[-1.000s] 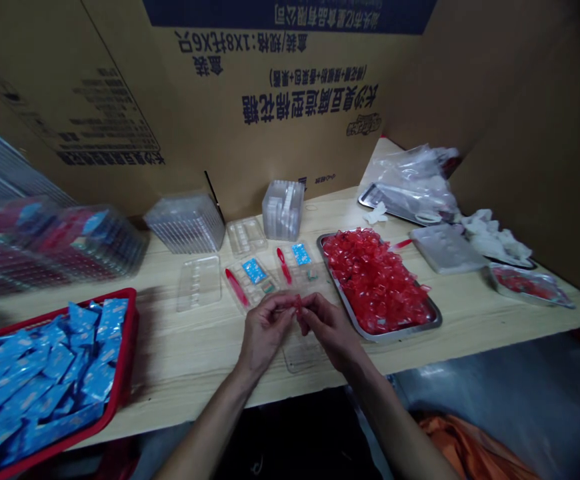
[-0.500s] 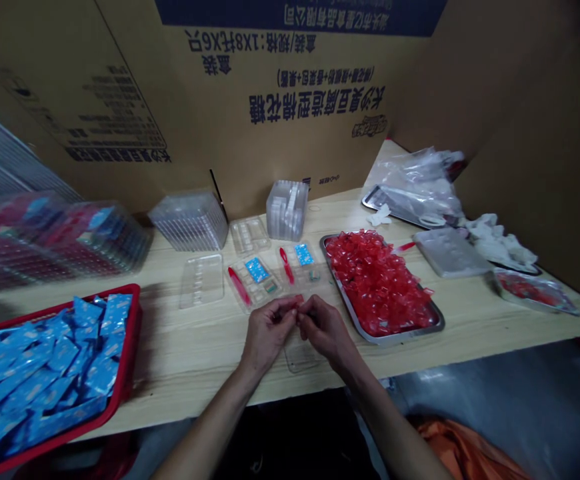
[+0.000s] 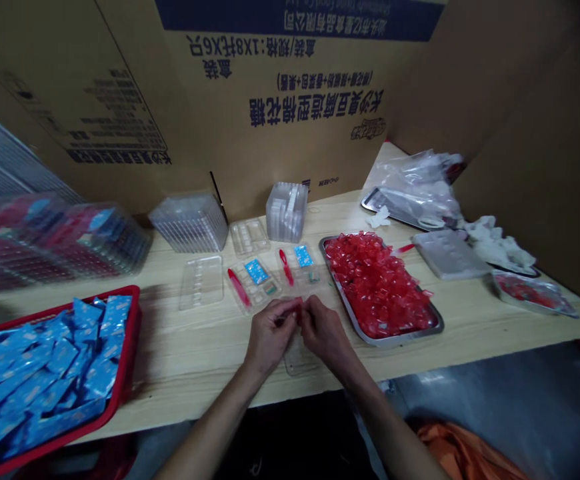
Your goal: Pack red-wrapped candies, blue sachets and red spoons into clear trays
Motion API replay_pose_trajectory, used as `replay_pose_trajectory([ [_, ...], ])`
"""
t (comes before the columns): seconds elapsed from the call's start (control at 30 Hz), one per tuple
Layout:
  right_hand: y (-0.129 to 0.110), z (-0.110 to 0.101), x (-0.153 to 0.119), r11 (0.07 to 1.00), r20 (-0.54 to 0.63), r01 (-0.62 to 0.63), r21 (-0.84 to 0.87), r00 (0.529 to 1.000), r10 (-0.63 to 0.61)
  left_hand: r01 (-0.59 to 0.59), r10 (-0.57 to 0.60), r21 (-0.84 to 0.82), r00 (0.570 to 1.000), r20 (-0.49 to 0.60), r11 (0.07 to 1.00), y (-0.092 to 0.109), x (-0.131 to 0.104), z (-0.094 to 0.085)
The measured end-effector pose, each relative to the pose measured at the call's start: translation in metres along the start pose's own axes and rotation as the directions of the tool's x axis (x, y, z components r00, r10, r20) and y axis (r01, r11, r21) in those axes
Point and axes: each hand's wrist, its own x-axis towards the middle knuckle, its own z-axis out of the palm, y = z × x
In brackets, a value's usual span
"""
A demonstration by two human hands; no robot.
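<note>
Two bare hands, the left hand (image 3: 270, 335) and the right hand (image 3: 326, 330), meet fingertip to fingertip above a clear plastic tray (image 3: 301, 360), both pinching a small red translucent plastic piece (image 3: 299, 307) between them. Just to the right, a silver metal tray (image 3: 436, 324) holds a heap of red translucent plastic pieces (image 3: 377, 283); at far left, a red plastic basket (image 3: 133, 320) brims with blue packets (image 3: 63, 360).

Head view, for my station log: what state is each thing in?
Left hand: pinching small red piece
Right hand: curled beside it, grip unclear
Red basket: heaped with blue packets
Metal tray: heaped with red pieces
Transparent tray beyond left hand: flat, partly filled
Cardboard box: standing, print upside down
</note>
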Motion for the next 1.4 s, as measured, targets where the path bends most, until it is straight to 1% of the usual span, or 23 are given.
replay_pose_trajectory([
  [0.07, -0.002, 0.000, 0.002, 0.998, 0.014, 0.006, -0.059, 1.000, -0.005, 0.032, -0.034, -0.043, 0.998, -0.051, 0.999, -0.001, -0.001, 0.003],
  [0.17, -0.005, -0.002, 0.006, 0.999, 0.055, 0.046, -0.026, 0.998, -0.045, 0.059, -0.072, -0.110, 0.990, -0.120, 0.992, -0.001, 0.000, 0.003],
  [0.27, -0.006, -0.002, 0.010, 0.999, 0.050, 0.042, 0.012, 0.998, -0.043, 0.059, -0.065, -0.045, 0.983, -0.169, 0.997, 0.001, 0.001, -0.001],
  [0.37, -0.009, 0.003, 0.010, 0.999, 0.020, 0.035, 0.004, 0.999, -0.035, 0.098, -0.087, 0.047, 0.977, -0.195, 0.994, 0.003, 0.001, -0.004],
  [0.43, -0.011, 0.008, 0.007, 0.999, -0.006, 0.051, -0.019, 0.999, -0.051, 0.101, -0.076, 0.123, 0.979, -0.190, 0.987, 0.006, 0.001, -0.006],
  [0.53, -0.015, 0.013, 0.003, 0.995, -0.044, 0.076, -0.066, 0.996, -0.079, 0.060, -0.010, 0.269, 0.983, -0.182, 0.961, 0.010, 0.002, -0.008],
  [0.63, -0.016, 0.014, 0.002, 0.995, -0.052, 0.075, -0.067, 0.996, -0.079, 0.038, 0.012, 0.342, 0.990, -0.142, 0.939, 0.012, 0.004, -0.010],
  [0.73, -0.013, 0.010, 0.005, 0.999, -0.036, 0.048, 0.000, 0.998, -0.048, 0.023, 0.004, 0.334, 0.997, -0.082, 0.942, 0.013, 0.006, -0.013],
  [0.83, -0.009, 0.004, 0.010, 0.994, 0.031, 0.009, 0.113, 0.999, -0.013, 0.025, -0.018, 0.258, 0.999, -0.032, 0.966, 0.012, 0.006, -0.016],
  [0.9, -0.008, 0.001, 0.012, 0.990, 0.060, 0.006, 0.143, 0.998, -0.015, 0.017, -0.014, 0.209, 1.000, -0.017, 0.978, 0.011, 0.005, -0.016],
  [1.0, -0.009, 0.001, 0.013, 0.998, 0.050, 0.026, 0.064, 0.998, -0.030, -0.003, 0.008, 0.199, 1.000, -0.027, 0.980, 0.010, 0.004, -0.014],
  [1.1, -0.013, 0.004, 0.012, 0.994, 0.053, 0.025, -0.109, 0.998, -0.019, -0.030, 0.038, 0.252, 0.999, -0.026, 0.967, 0.007, 0.003, -0.013],
  [1.2, -0.018, 0.005, 0.010, 0.965, 0.131, 0.028, -0.262, 0.991, 0.007, -0.064, 0.065, 0.318, 0.998, 0.009, 0.946, 0.005, 0.003, -0.014],
  [1.3, -0.022, 0.003, 0.009, 0.949, 0.241, 0.069, -0.309, 0.971, 0.008, -0.127, 0.113, 0.385, 0.992, 0.058, 0.914, 0.005, 0.003, -0.017],
  [1.33, -0.023, 0.003, 0.009, 0.943, 0.251, 0.075, -0.323, 0.968, 0.009, -0.153, 0.133, 0.404, 0.988, 0.077, 0.902, 0.006, 0.003, -0.017],
  [1.4, -0.025, 0.003, 0.009, 0.929, 0.227, 0.066, -0.364, 0.974, 0.020, -0.189, 0.157, 0.427, 0.982, 0.109, 0.884, 0.008, 0.003, -0.017],
])
